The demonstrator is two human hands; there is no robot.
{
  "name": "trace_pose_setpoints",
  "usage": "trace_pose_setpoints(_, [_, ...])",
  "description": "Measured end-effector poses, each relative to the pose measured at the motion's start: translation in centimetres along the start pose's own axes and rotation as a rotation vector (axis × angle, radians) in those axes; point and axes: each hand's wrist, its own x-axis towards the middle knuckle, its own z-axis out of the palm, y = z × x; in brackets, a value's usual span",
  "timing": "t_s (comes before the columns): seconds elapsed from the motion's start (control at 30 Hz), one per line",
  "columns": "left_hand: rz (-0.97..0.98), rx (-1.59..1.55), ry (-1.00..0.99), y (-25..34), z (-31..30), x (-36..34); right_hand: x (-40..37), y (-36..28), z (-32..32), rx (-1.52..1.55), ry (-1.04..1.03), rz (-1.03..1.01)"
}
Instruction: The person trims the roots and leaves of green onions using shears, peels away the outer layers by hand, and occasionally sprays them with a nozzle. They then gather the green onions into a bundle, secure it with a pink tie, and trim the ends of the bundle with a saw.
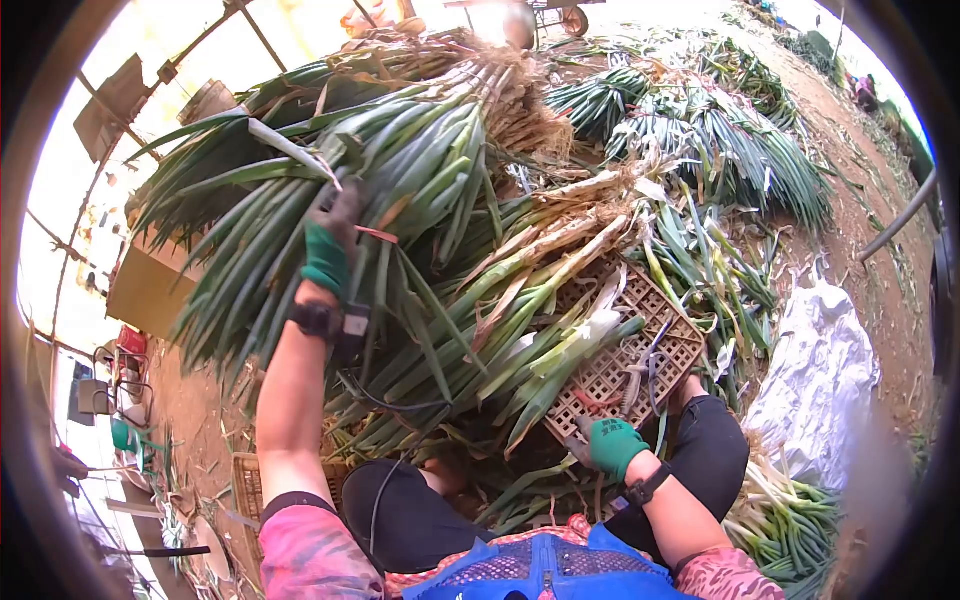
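My left hand (pixel 334 235), in a green glove with dark fingers, reaches up into a big heap of long green onions (pixel 420 160). Its fingers are closed on a pale leaf (pixel 290 148) at the heap's near side. A red tie (pixel 378 234) shows just beside that wrist. My right hand (pixel 608 446), gloved alike, is at the near edge of a brown plastic crate (pixel 655 325), fingers apart, with no held thing visible. On the crate are red ties (pixel 597 404) and a dark strap or tool (pixel 650 365). Loose green onions (pixel 540 290) lie across its left side.
More tied green onions (pixel 720 140) lie behind on the soil. To the right are a white sack (pixel 815 375) and a small bunch of green onions (pixel 790 520). A cardboard box (pixel 150 290) stands at left. A cable (pixel 395 405) runs from my left wrist.
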Motion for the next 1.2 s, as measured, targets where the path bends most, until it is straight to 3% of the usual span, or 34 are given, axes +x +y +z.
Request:
trace_pose_setpoints(0.23, [-0.045,0.049,-0.359,0.2,1.4,-11.1,0.0,2.6,0.7,0.040,0.107,0.012])
trace_pose_setpoints(0.4, [-0.157,0.078,-0.414,3.8,-0.7,-15.9,0.0,3.0,-1.4,0.081,0.242,0.095])
trace_pose_setpoints(0.47, [-0.227,0.139,-0.459,6.6,-2.2,-18.2,0.9,3.4,-1.5,0.099,0.385,0.118])
trace_pose_setpoints(0.6, [-0.308,0.305,-0.582,10.8,-5.8,-22.9,1.9,3.4,-4.0,0.384,0.614,-0.095])
trace_pose_setpoints(0.67, [-0.439,0.266,-0.631,12.6,-7.6,-25.2,1.6,2.0,-6.7,0.613,0.553,-0.202])
trace_pose_setpoints(0.83, [-0.875,0.288,-0.781,16.0,-10.3,-29.7,5.1,-0.8,-10.5,0.502,0.603,-0.332])
trace_pose_setpoints(0.87, [-0.743,0.311,-0.809,15.1,-12.0,-30.4,7.1,-0.4,-10.3,0.447,0.617,-0.340])
trace_pose_setpoints(0.97, [-0.834,0.316,-0.691,16.7,-12.9,-31.5,10.6,0.7,-9.1,0.266,0.572,-0.319])
trace_pose_setpoints(1.07, [-0.864,0.336,-0.649,15.4,-13.6,-32.7,10.4,1.7,-9.6,0.015,0.390,-0.115])
trace_pose_setpoints(1.13, [-0.824,0.339,-0.594,14.8,-12.3,-32.4,16.3,7.9,-9.3,-0.485,0.372,-0.523])
trace_pose_setpoints(1.2, [-0.760,0.340,-0.635,14.1,-12.3,-31.8,16.3,8.4,-11.9,-0.199,0.452,-0.301])
